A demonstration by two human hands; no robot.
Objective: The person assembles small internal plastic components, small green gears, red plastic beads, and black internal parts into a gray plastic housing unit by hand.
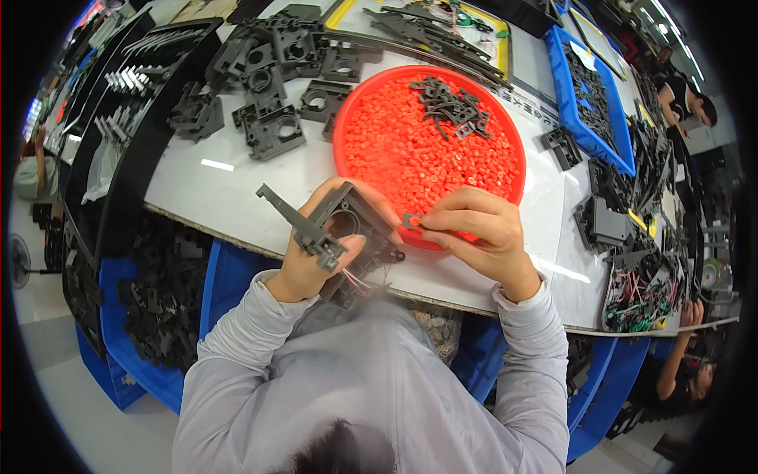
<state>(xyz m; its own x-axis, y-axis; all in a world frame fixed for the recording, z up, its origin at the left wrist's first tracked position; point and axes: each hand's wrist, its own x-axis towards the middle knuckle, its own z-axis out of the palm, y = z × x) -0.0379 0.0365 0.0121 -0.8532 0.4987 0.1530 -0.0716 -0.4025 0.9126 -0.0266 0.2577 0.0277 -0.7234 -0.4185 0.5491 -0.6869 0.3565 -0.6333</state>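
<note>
My left hand [316,245] is closed around a dark grey plastic housing [349,207] with a large round hole and a long arm sticking out to the upper left. Thin pale and reddish wires [359,280] hang at its lower side. In a pinch between thumb and fingers, my right hand [478,233] holds a small dark grey plastic piece with an orange-red insert [412,222], just right of the housing. Both hands are over the near rim of a round red tray [517,182]. Many small orange-red plastic parts [387,146] fill it, with a heap of small dark clips [454,107] on top.
Similar grey housings [264,71] are piled at the back left. A yellow-edged tray [501,47] holds long dark parts behind. Blue crates stand at the right [564,87] and below the table edge [209,292]. Wired parts [639,292] lie at right; other people are beyond.
</note>
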